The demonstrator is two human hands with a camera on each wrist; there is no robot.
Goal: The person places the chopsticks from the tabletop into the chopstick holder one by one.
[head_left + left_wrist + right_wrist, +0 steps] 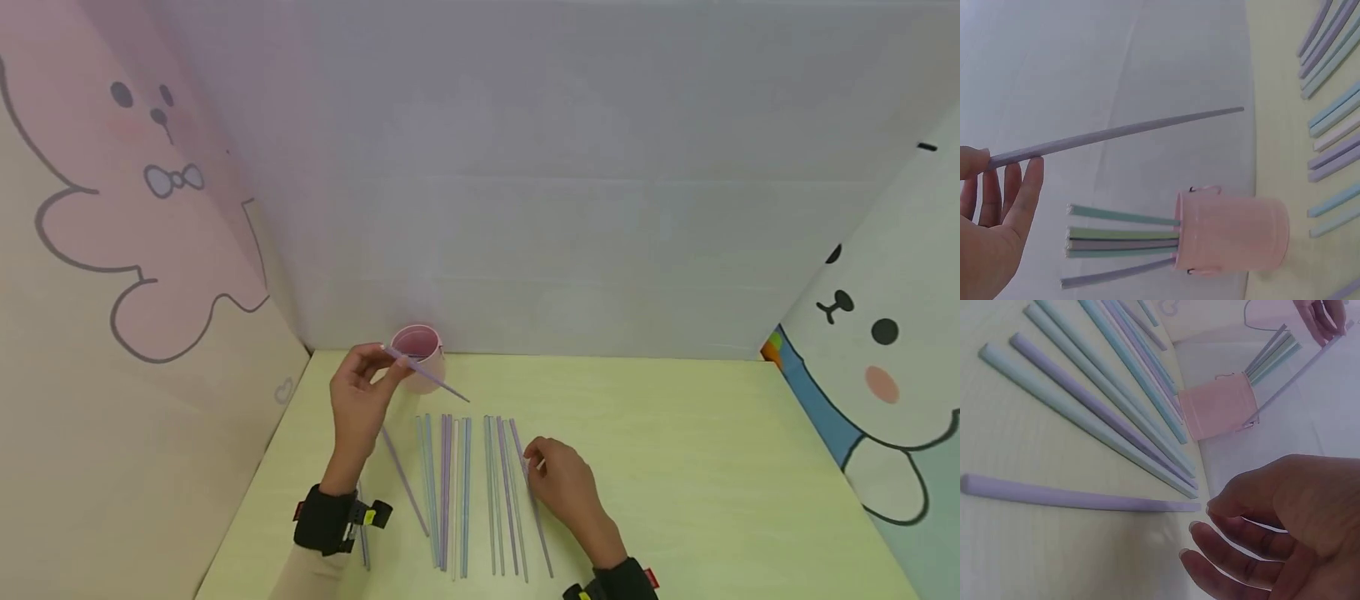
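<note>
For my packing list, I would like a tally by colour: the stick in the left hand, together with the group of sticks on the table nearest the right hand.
Purple stick in the left hand: 1
Purple sticks nearest the right hand: 2
Pale green sticks in that group: 3
Total: 6

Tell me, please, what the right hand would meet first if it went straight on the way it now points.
Likely the nearest purple stick: the right hand points toward its far half. The depth is unclear, so it may pass just above it.
</note>
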